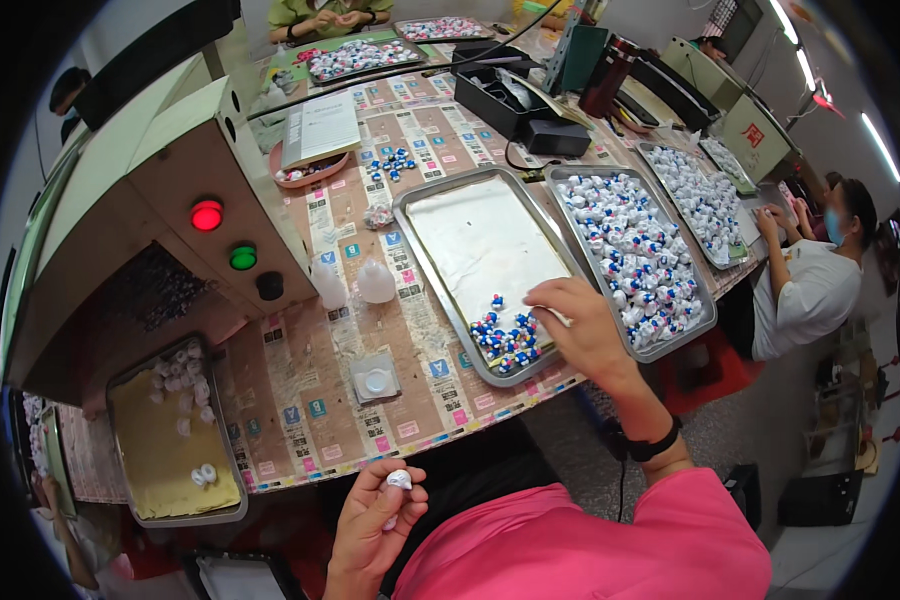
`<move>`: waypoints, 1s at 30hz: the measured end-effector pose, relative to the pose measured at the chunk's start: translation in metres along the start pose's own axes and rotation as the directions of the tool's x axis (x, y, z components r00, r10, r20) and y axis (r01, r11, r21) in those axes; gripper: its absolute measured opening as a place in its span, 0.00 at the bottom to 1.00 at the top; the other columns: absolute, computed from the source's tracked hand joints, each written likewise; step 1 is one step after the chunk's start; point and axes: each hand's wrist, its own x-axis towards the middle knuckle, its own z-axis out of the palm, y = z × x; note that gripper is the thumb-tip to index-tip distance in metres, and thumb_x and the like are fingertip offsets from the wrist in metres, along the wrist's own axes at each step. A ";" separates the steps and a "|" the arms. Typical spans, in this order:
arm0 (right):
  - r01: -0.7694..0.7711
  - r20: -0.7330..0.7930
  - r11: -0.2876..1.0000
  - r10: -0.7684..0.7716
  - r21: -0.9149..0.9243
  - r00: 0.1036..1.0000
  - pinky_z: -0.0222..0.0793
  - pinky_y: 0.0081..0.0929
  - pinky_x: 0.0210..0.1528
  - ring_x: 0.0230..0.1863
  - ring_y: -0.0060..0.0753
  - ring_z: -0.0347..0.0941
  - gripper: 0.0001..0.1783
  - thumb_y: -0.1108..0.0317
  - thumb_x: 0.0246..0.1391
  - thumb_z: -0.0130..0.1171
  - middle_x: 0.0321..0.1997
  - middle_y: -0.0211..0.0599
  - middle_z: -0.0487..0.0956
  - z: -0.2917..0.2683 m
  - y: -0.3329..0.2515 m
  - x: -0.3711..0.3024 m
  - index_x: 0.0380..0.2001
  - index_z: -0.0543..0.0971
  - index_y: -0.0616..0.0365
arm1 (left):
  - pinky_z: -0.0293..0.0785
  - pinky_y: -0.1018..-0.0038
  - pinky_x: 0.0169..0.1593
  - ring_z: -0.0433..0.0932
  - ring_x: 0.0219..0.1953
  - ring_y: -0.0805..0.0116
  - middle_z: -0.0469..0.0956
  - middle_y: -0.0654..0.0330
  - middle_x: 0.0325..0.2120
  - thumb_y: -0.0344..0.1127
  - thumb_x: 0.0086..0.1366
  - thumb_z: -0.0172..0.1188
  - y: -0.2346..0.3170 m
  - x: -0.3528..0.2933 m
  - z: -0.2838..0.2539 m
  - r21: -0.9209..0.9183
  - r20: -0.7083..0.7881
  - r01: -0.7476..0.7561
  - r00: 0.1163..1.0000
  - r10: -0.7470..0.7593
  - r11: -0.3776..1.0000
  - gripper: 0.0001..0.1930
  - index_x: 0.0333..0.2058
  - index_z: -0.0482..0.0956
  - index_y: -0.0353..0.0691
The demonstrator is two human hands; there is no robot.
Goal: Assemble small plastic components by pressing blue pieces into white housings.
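My left hand (pixel 368 525) is closed near the table's front edge. A small white moulded piece (pixel 398 480) sits between its thumb and fingers, and another pale bit shows lower in the palm. My right hand (pixel 582 328) hovers over the near right part of a metal tray (pixel 407 225) lined with white sheet. Its thumb and forefinger are drawn together; what they hold, if anything, cannot be made out. Just left of those fingers lies a heap of small blue, white and red pieces (pixel 505 340) in the tray.
To the right stands a tray (pixel 705 318) full of white-and-blue pieces. A machine (pixel 160 170) with red and green lights is at left, above a tray (pixel 175 470) of white pieces. Small bottles (pixel 375 282) and a square pad (pixel 375 378) are on the table. Other people work nearby.
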 end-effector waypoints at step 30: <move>-0.609 0.644 0.327 -0.001 0.723 0.765 0.71 0.17 0.40 0.41 0.23 0.75 0.12 0.76 0.51 0.61 0.42 0.37 0.78 0.058 -0.092 -0.013 0.40 0.78 0.65 | 0.74 0.76 0.49 0.75 0.43 0.72 0.74 0.60 0.41 0.30 0.66 0.53 0.010 0.001 -0.008 -0.116 0.025 -0.052 0.998 0.055 0.992 0.17 0.54 0.68 0.38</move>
